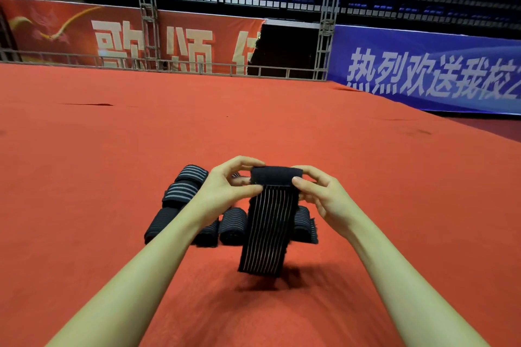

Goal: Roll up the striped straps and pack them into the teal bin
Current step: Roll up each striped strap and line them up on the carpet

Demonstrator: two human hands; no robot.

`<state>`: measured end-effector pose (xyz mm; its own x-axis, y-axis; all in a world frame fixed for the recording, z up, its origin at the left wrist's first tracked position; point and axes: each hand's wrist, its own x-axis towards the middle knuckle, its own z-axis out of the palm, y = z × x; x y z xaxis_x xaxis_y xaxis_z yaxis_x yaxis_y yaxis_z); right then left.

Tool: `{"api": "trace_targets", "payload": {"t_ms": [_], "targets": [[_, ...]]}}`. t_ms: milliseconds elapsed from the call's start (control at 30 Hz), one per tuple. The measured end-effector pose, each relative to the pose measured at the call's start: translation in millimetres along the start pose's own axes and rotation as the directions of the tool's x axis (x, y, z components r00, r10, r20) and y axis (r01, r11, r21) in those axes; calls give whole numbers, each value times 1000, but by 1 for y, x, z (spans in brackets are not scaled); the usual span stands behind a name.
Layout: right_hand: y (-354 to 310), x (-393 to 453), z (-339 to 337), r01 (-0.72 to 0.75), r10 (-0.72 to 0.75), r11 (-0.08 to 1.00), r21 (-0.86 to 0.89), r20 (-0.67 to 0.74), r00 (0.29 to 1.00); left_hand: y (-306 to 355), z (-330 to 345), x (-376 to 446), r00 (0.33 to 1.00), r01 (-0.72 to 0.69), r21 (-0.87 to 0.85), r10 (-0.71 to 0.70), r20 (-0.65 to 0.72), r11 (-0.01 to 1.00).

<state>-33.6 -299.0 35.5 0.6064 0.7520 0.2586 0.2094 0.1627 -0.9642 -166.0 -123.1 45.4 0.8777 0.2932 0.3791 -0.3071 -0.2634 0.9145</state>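
I hold a black strap with thin pale stripes [267, 228] in the air above the red carpet. Its top end is rolled into a short dark roll, and the loose tail hangs down toward me. My left hand [228, 189] pinches the left end of the roll; my right hand [318, 191] pinches the right end. Several rolled striped straps [183, 189] lie on the carpet beneath and behind my hands, partly hidden by my forearms. No teal bin is in view.
The red carpet [112, 149] stretches wide on all sides. A metal railing [197, 66] and truss posts stand at its far edge, with a red banner and a blue banner [437, 70] behind.
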Motion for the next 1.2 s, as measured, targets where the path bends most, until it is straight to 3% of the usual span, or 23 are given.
{"api": "trace_targets", "payload": {"t_ms": [167, 367, 700, 933, 1200], "targets": [[-4, 1, 0, -6, 4, 999, 37, 40, 999, 4, 2, 1, 995, 84, -57, -81, 55, 995], [-4, -2, 3, -14, 14, 1000, 15, 21, 1000, -2, 2, -2, 999, 45, -45, -45, -9, 998], [-1, 0, 1, -12, 12, 998, 65, 5, 1000, -2, 2, 0, 994, 111, -90, -111, -6, 990], [2, -1, 4, -67, 66, 996, 63, 5, 998, -5, 2, -5, 999, 45, -64, -46, -17, 997], [1, -2, 3, -43, 44, 995, 90, -11, 999, -8, 1, -1, 995, 84, -15, -85, -44, 996]]}}
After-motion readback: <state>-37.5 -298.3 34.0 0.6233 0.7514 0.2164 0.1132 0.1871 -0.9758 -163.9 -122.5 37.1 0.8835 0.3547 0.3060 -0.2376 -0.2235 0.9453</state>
